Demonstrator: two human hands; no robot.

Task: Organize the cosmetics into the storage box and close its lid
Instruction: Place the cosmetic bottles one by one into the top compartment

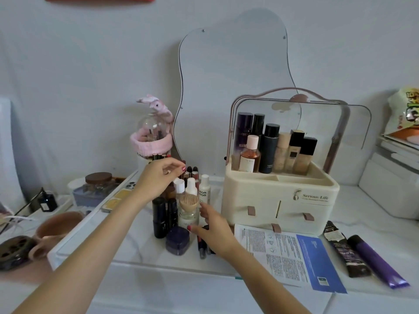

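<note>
The left hand [158,175] hovers with relaxed fingers, holding nothing, over a cluster of small bottles [192,189] on the white counter [140,245]. The right hand [215,232], fingers spread and empty, reaches among them beside a dark purple jar [177,240]. Just right of both hands stands the cream storage box [281,200], its clear lid [317,123] raised upright, tall bottles standing vertically in the top tray. Its drawer fronts face the viewer. Two tubes [362,257] lie flat farther right, long axes running diagonally.

Both hands reach over loose cosmetics [181,200] on the worktop [140,245]; the storage box [280,200] stands open-lidded, holding 7 bottles [272,148].
</note>
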